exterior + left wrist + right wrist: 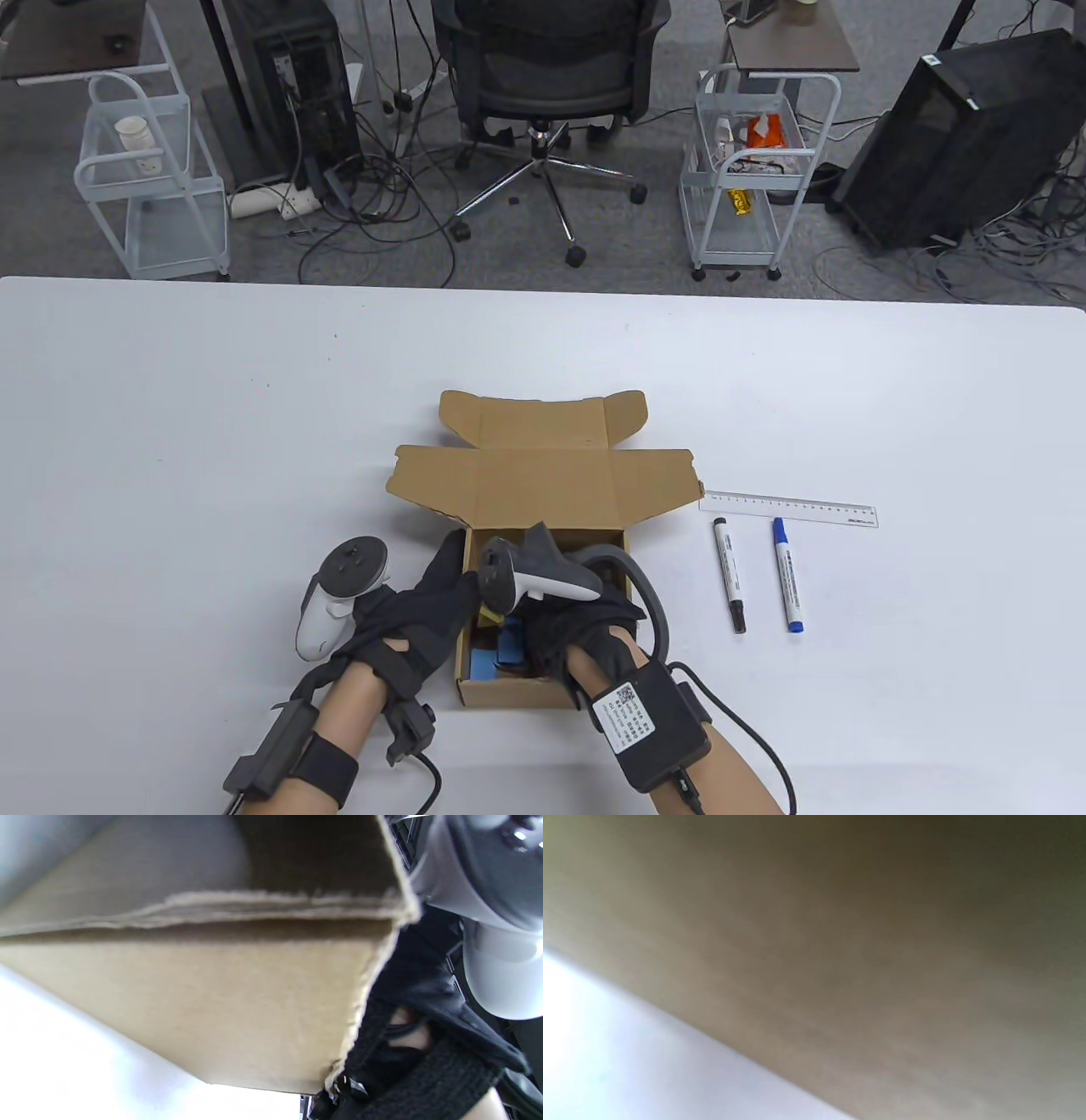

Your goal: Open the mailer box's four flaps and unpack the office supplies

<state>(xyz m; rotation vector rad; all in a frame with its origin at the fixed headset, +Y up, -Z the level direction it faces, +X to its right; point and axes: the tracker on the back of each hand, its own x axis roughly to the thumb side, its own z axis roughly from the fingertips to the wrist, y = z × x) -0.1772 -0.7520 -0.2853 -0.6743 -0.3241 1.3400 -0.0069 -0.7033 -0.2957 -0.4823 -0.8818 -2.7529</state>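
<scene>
**Hands at the opened box, supplies half out**

Near the desk's front edge, at its middle, sits the brown corrugated cardboard mailer box, its lid and flaps folded back toward the far edge so the inside is reachable. The left hand rests against the box's left wall, probably to steady it; the right hand reaches down inside, over blue items at the bottom. Whether either hand's fingers are apart or clamped on anything, I cannot tell. Right of the box lie a black-capped white marker, a blue-capped white marker and a clear plastic ruler, seemingly already unpacked and set clear of the work.
</scene>
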